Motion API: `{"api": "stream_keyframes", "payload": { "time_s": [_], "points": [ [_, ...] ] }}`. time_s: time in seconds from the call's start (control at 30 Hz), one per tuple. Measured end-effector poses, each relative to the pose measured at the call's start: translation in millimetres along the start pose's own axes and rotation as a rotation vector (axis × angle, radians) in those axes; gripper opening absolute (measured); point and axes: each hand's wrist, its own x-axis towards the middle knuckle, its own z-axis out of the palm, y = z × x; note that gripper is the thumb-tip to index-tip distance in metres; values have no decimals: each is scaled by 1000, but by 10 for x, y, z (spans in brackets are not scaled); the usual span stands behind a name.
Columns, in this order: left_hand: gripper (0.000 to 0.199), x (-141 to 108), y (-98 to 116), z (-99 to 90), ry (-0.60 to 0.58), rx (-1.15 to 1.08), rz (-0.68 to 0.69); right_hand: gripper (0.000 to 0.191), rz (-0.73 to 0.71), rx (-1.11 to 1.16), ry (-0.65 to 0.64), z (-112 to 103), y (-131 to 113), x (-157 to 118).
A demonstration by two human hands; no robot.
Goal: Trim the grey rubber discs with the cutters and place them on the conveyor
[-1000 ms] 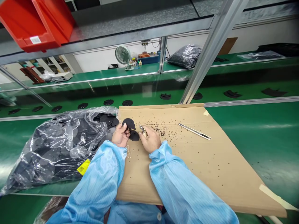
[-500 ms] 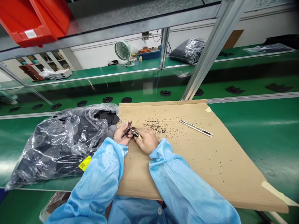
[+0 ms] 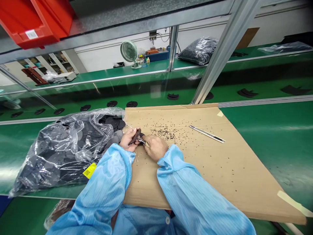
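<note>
My left hand (image 3: 128, 139) pinches a thin black disc (image 3: 136, 135), held almost edge-on over the near left part of a brown cardboard sheet (image 3: 220, 166). My right hand (image 3: 154, 147) grips a small metal cutting tool (image 3: 142, 141) whose tip meets the disc's edge. Both hands are close together. Left of them lies a clear plastic bag (image 3: 66, 147) full of the same black discs, its mouth open toward my left hand. Small black specks (image 3: 166, 132) are scattered on the cardboard just beyond my hands.
A slim metal blade (image 3: 206, 133) lies on the cardboard to the right. Several black discs (image 3: 132, 104) rest on the green conveyor belt behind. A slanted metal post (image 3: 220, 55) rises from the cardboard's far edge. A red bin (image 3: 36, 19) hangs overhead at left; a fan (image 3: 129, 52) stands far back.
The disc has been turned from face-on to nearly edge-on in my left hand, and my right hand has brought the tool in against it. The view has tilted down slightly.
</note>
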Motion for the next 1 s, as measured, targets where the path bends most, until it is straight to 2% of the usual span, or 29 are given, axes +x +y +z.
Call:
{"api": "stream_keyframes", "payload": {
  "time_s": [0.13, 0.23, 0.4, 0.53, 0.6, 0.73, 0.9, 1.0],
  "points": [
    [20, 23, -20, -7, 10, 12, -1, 26, 28, -19, -34, -12, 7, 2],
    [16, 28, -27, -2, 7, -6, -9, 24, 37, 21, -13, 12, 5, -5],
    [6, 18, -5, -17, -64, -159, -55, 22, 111, 180, 200, 103, 53, 12],
    [10, -13, 38, -34, -86, -286, -88, 28, 124, 187, 317, 185, 124, 68],
    [11, -34, 56, -39, -97, -307, -77, 29, 65, 174, 300, 220, 133, 111],
    [13, -59, 67, -61, -86, -314, -26, 31, -34, 115, 180, 265, 99, 202],
    [15, -11, 66, -74, -12, -304, 12, 34, 6, 16, 71, 250, 82, 242],
    [16, 36, 69, -37, 80, -334, 24, 37, 24, 5, 43, 218, 102, 222]
  ]
}}
